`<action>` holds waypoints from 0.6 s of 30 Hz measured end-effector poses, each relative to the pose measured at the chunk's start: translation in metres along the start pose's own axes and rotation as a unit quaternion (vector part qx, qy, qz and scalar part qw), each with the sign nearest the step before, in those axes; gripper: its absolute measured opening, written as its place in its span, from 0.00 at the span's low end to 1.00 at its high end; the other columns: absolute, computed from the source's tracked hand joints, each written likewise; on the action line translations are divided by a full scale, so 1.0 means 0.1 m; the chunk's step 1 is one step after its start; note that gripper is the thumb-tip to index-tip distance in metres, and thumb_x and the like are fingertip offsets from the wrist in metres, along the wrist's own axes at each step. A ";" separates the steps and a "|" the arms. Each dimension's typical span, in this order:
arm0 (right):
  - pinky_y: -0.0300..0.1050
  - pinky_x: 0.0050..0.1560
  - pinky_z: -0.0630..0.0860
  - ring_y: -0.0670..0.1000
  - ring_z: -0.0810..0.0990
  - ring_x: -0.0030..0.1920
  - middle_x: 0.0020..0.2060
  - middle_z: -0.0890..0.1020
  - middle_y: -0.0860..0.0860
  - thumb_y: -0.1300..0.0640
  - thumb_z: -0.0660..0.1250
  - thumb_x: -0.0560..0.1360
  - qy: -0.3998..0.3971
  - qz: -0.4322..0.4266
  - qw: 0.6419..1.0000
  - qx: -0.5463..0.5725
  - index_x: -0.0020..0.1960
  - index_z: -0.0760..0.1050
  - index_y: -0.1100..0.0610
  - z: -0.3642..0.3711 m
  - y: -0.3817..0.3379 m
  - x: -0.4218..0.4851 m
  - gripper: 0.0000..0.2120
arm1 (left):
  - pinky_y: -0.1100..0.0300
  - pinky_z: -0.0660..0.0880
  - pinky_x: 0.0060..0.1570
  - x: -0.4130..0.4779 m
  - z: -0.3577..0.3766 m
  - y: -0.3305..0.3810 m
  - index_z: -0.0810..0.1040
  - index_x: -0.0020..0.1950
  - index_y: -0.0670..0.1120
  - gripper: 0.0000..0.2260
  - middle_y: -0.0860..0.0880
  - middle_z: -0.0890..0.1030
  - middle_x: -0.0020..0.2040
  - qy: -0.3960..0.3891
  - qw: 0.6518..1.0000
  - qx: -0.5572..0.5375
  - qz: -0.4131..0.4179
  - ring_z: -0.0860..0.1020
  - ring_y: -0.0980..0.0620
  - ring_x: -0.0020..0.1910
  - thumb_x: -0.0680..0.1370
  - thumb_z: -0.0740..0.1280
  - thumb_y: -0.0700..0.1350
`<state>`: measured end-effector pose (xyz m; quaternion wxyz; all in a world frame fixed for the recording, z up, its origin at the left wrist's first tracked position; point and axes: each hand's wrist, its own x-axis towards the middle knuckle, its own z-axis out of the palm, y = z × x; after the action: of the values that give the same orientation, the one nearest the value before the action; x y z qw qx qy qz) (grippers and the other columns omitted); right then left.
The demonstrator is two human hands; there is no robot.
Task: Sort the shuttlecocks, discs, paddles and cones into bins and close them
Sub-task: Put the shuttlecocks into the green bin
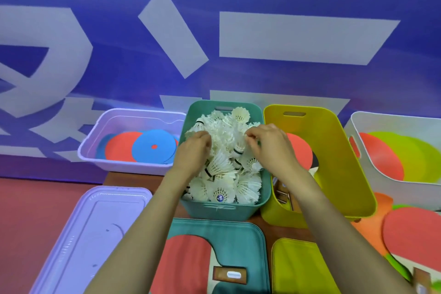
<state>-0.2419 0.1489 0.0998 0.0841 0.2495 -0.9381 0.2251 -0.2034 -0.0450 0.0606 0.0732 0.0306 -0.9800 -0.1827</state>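
Shuttlecocks: white shuttlecocks (pixel 222 174) heaped right to the brim of the teal bin (pixel 224 212), dead centre on the surface (pixel 128 178)
Left hand: the left hand (pixel 194 148) is down on the left side of the heap, fingers bent into the feathers with the tips buried; cannot tell whether it grips any
Right hand: the right hand (pixel 269 145) sits on the right side of the heap, thumb and curled fingers pinching feathers of the shuttlecocks
Teal lid: the teal lid (pixel 241 241) lies flat just in front of its bin, a red paddle (pixel 183 262) resting on it
Yellow bin: the yellow bin (pixel 334 162) stands open just right of the teal one, a second red paddle (pixel 300 153) inside; the yellow lid (pixel 300 270) lies in front
Lilac bin: the lilac bin (pixel 119 167) stands open on the left, blue and red discs (pixel 152 148) flat on its floor; the lilac lid (pixel 90 234) lies in front
White bin: the white bin (pixel 381 122) at far right holds red and yellow-green round pieces (pixel 405 157)
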 end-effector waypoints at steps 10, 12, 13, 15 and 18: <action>0.46 0.52 0.64 0.54 0.73 0.52 0.45 0.81 0.50 0.53 0.59 0.79 -0.120 -0.031 0.990 -0.066 0.51 0.80 0.53 0.23 -0.05 -0.04 0.11 | 0.57 0.68 0.47 0.08 -0.09 -0.03 0.74 0.55 0.48 0.07 0.47 0.76 0.56 -0.131 0.990 -0.047 -0.025 0.74 0.46 0.55 0.77 0.65 0.42; 0.46 0.52 0.65 0.54 0.75 0.51 0.45 0.81 0.51 0.54 0.61 0.79 -0.152 -0.028 0.985 -0.079 0.52 0.80 0.53 0.31 -0.06 -0.03 0.10 | 0.55 0.70 0.51 0.07 0.02 -0.08 0.72 0.63 0.49 0.13 0.45 0.76 0.62 -0.119 0.991 -0.038 -0.040 0.75 0.45 0.58 0.79 0.62 0.43; 0.46 0.51 0.66 0.54 0.76 0.50 0.44 0.81 0.51 0.56 0.62 0.78 -0.160 -0.026 0.983 -0.087 0.51 0.80 0.53 0.36 -0.05 -0.03 0.09 | 0.54 0.70 0.53 0.07 0.07 -0.10 0.71 0.67 0.49 0.15 0.44 0.75 0.63 -0.109 0.992 -0.036 -0.047 0.75 0.44 0.59 0.80 0.62 0.43; 0.45 0.44 0.65 0.55 0.78 0.46 0.36 0.79 0.51 0.60 0.63 0.76 -0.166 -0.015 0.980 -0.106 0.42 0.78 0.54 0.42 -0.03 -0.04 0.07 | 0.52 0.71 0.55 0.06 0.16 -0.11 0.68 0.70 0.49 0.19 0.43 0.73 0.65 -0.083 0.994 -0.035 -0.060 0.74 0.42 0.60 0.79 0.62 0.40; 0.45 0.42 0.60 0.55 0.73 0.41 0.29 0.69 0.48 0.62 0.63 0.76 -0.188 0.011 0.976 -0.109 0.32 0.68 0.53 0.41 -0.01 -0.04 0.15 | 0.53 0.70 0.51 0.07 0.25 -0.10 0.71 0.63 0.44 0.15 0.43 0.72 0.61 -0.014 0.995 -0.044 -0.089 0.74 0.42 0.56 0.77 0.65 0.39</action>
<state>-0.2394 0.1305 0.0627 -0.0697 0.2663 -0.9587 0.0711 -0.2136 -0.0459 0.0354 0.0444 0.1115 -0.9653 -0.2319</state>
